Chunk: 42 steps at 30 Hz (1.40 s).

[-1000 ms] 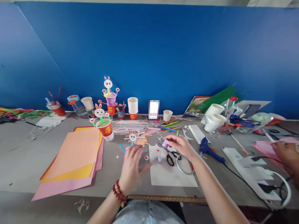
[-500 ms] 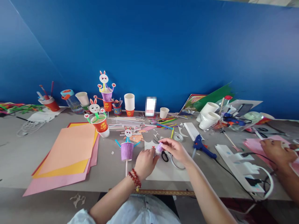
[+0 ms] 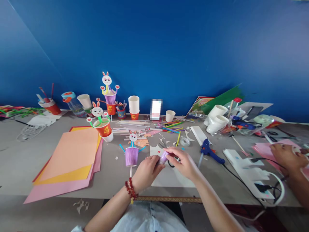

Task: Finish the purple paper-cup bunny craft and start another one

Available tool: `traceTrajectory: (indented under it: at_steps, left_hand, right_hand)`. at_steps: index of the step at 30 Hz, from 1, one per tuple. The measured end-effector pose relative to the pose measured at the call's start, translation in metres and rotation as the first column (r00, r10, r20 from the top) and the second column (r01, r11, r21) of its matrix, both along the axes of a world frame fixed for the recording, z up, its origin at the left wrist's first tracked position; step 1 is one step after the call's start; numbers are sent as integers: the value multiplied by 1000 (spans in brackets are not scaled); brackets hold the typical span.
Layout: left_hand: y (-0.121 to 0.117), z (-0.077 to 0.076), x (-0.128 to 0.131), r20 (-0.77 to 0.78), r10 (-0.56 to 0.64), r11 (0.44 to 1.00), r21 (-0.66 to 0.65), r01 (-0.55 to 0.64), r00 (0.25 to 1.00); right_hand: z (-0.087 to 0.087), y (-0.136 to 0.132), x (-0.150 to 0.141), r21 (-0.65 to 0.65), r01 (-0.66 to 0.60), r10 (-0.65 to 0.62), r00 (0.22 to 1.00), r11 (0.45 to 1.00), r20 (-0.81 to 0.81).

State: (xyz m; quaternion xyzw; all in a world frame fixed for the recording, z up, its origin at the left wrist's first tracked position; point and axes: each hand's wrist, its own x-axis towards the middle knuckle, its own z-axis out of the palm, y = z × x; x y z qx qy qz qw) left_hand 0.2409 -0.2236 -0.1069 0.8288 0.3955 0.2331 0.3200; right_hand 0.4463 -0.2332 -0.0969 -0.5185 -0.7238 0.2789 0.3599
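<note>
Both my hands meet over a white paper sheet (image 3: pixel 173 178) at the table's near edge. My right hand (image 3: pixel 182 162) pinches a small purple glue stick (image 3: pixel 164 158), and my left hand (image 3: pixel 147 170), with a red bead bracelet on its wrist, closes on the stick's other end. Black scissors (image 3: pixel 172 162) lie mostly hidden under my right hand. Just left of my hands stands a purple paper-cup bunny (image 3: pixel 131 151) on a stick, with blue straw arms.
Stacked coloured paper (image 3: pixel 70 158) lies at left. A blue glue gun (image 3: pixel 209 150), its cable, a tape roll (image 3: pixel 185 141) and a white power strip (image 3: pixel 243 167) sit to the right. Cups, bunny crafts and straws line the back. Another person's hand (image 3: pixel 287 158) rests on pink paper.
My left hand came in from the table to join my right hand on the glue stick. Both hands dropped slightly nearer to me. The view shifted, uncovering the purple cup bunny.
</note>
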Motion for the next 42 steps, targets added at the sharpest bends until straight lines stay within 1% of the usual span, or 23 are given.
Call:
traceTrajectory:
  at_steps: [3,5,6,8,10,11,12,13,14,16,19,20,22,26,29,32,37,42]
  left_hand:
    - [-1,3,-3,46,-4,1000,-26,5,999]
    - [-2,3,-3,89,11,999,-48,-6,996]
    - [-2,1,-3,114,22,998,-60,-15,993]
    - [-1,-2,-4,154,52,997,-57,-43,987]
    - [2,-6,-10,181,94,995,3,-96,979]
    - [4,-7,-14,191,121,990,50,-133,974]
    - [5,-7,-19,201,152,980,99,-175,968]
    - [5,-7,-24,211,182,967,140,-214,960]
    - [5,-6,-30,220,210,955,165,-248,953]
    - [3,-3,-40,228,239,941,183,-283,944]
    - [-2,1,-52,233,227,943,192,-273,946]
    - [-3,1,-56,236,223,941,199,-272,946]
    - [-3,1,-63,249,234,934,210,-288,940]
    - [-1,-3,-77,279,282,921,190,-341,918]
    - [1,-5,-83,295,298,913,190,-362,908]
    - [2,-6,-86,306,315,901,200,-384,898]
    - [1,-8,-91,300,357,887,188,-422,885]
    - [1,-14,-98,309,372,881,179,-438,875]
  right_hand:
    - [-5,-8,-11,35,69,-69,997,997,-19]
    - [-5,-12,-18,40,99,-96,992,994,-78]
    - [-4,-12,-20,28,91,-87,989,995,-118]
    - [1,-8,-22,-14,17,-19,983,1000,-183]
    - [7,7,-20,-31,-62,54,979,998,-197]
    - [10,19,-18,-13,-62,59,982,998,-182]
    - [13,35,-16,29,-24,28,988,999,-154]
    - [16,53,-14,89,37,-27,992,995,-121]
    - [18,74,-12,166,116,-104,991,979,-82]
    - [18,118,-10,298,220,-247,967,929,58]
    - [6,174,-13,342,246,-300,947,907,116]
    - [0,188,-16,348,239,-300,945,907,133]
    - [-16,205,-20,352,215,-290,941,911,173]
    - [-44,217,-19,340,176,-266,933,924,240]
    - [-55,220,-12,324,174,-267,926,930,267]
    - [-59,222,-7,308,156,-250,923,939,293]
    - [-58,220,-5,298,151,-244,920,943,305]
    - [-59,220,-5,275,148,-229,928,950,293]
